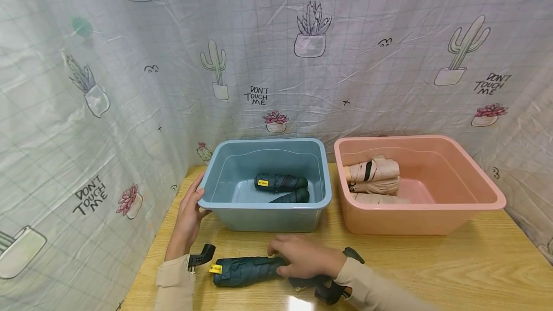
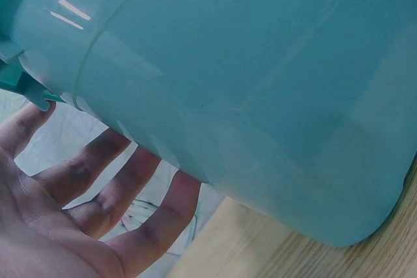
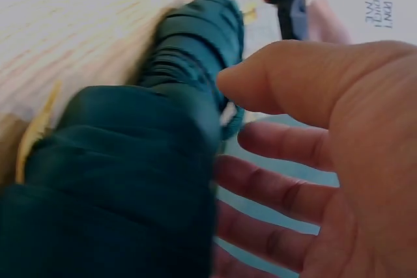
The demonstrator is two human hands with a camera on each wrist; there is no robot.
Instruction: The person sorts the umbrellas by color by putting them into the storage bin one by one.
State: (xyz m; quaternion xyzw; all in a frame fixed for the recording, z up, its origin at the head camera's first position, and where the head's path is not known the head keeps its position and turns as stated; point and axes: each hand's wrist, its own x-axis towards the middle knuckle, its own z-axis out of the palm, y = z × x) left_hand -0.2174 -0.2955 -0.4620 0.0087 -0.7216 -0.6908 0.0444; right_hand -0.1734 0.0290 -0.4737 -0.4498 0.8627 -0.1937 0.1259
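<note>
My left hand touches the left side of a blue plastic bin with its fingertips, thumb near the rim; the left wrist view shows the fingers against the outer wall. My right hand hovers at the right end of a folded dark green umbrella with a yellow tag, lying on the table. In the right wrist view its fingers are loosely bent and apart, beside the umbrella. Another dark green umbrella lies nearer the wrist, partly hidden by the arm in the head view.
Two dark green umbrellas lie inside the blue bin. A pink bin stands to its right, holding several beige folded umbrellas at its left. A curtain with cactus drawings hangs behind the wooden table.
</note>
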